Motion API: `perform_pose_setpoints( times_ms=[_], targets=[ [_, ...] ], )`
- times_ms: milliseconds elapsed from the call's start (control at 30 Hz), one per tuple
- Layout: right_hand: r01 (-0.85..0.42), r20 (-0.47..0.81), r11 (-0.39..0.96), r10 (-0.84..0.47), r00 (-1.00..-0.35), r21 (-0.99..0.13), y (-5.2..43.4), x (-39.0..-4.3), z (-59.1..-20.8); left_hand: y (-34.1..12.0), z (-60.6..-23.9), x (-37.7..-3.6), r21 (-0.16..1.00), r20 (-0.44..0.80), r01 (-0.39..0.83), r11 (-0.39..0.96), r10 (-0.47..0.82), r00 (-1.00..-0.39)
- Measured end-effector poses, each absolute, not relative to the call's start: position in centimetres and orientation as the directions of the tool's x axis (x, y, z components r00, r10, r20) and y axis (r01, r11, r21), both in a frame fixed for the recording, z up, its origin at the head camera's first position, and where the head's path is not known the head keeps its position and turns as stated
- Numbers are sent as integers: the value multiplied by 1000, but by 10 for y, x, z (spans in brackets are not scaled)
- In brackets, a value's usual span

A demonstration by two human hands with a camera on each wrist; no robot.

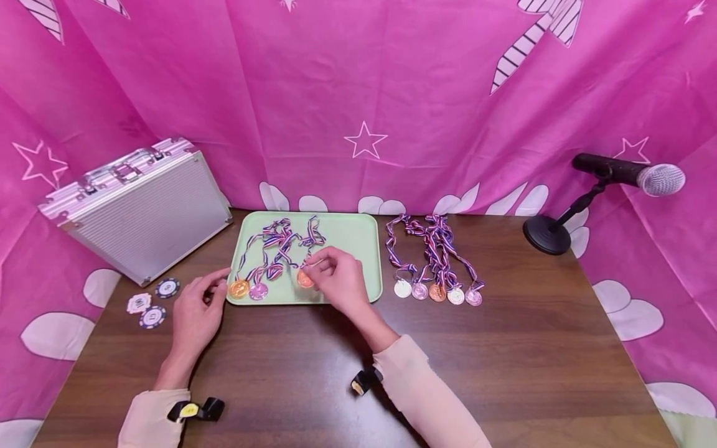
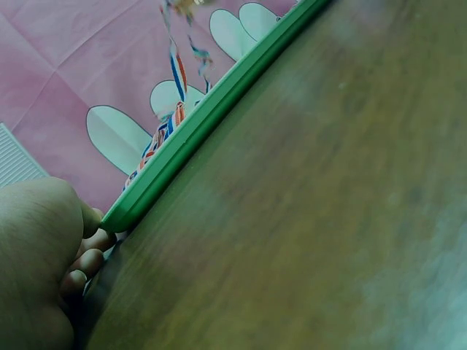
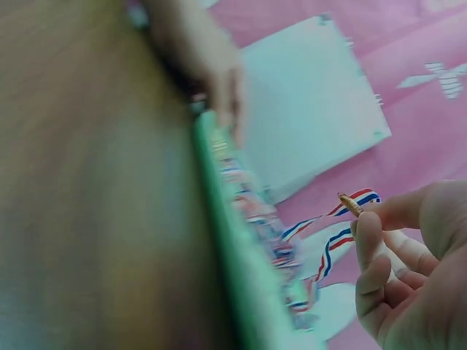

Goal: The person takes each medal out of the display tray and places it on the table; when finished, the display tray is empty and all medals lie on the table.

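Fingers of the right hand (image 1: pixel 344 283) pinch the orange medal (image 1: pixel 305 279) between thumb and index, disc edge-on in the right wrist view. Medal position: at the fingertips, raised above the tray (image 1: pixel 366 249); left of the hand in the head view. Its ribbon (image 3: pixel 327 257) trails down into the tray.

Left hand (image 1: pixel 198 305), farther from this medal, pinches the tray's near left corner, thumb on the rim.

Tray contents: gold medal (image 1: pixel 239 289) and pink medal (image 1: pixel 258 291) side by side at the near left, tangled ribbons behind.

Table (image 1: pixel 504 361), left of the tray: three chips (image 1: pixel 152 317). Right of it: five medals (image 1: pixel 437 292) in a row, ribbons extending away from the person.

Beyond: case (image 1: pixel 151 218), back left, handle up; microphone (image 1: pixel 622 172), back right, on a stand (image 1: pixel 547 235)
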State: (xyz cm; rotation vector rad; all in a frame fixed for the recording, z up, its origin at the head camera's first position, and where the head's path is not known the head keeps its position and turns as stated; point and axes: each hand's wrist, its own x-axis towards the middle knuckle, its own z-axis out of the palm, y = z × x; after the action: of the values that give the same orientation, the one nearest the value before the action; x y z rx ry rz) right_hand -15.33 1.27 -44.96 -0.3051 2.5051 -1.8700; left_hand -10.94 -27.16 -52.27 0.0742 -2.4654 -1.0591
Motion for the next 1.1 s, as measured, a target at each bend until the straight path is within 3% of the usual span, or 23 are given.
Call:
perform_pose_setpoints(
  times_ms=[233,467,633,800,967,1100],
  targets=[
    [-112,111,1,-134,-985,-994,34,-155,-401,-271,-522,-109,704,354,97,703,-229,-907],
    [-222,228,-170,-18,-973,-960,65,-150,-353,-271,-519,-108,704,357,99,703,-230,-905],
    [-341,324,-157,125,-938,-927,98,-154,-320,-272,-520,-108,696,373,112,710,-224,-900],
    [-432,384,-119,290,-876,-894,140,-183,-301,-273,-521,-108,693,371,109,712,-223,-901],
    [-508,418,-121,425,-803,-853,187,-213,-296,-273,-522,-107,699,350,93,709,-225,-909],
    [-528,407,-117,506,-760,-841,220,-219,-306,-273,-522,-108,698,350,95,709,-223,-910]
  ],
)
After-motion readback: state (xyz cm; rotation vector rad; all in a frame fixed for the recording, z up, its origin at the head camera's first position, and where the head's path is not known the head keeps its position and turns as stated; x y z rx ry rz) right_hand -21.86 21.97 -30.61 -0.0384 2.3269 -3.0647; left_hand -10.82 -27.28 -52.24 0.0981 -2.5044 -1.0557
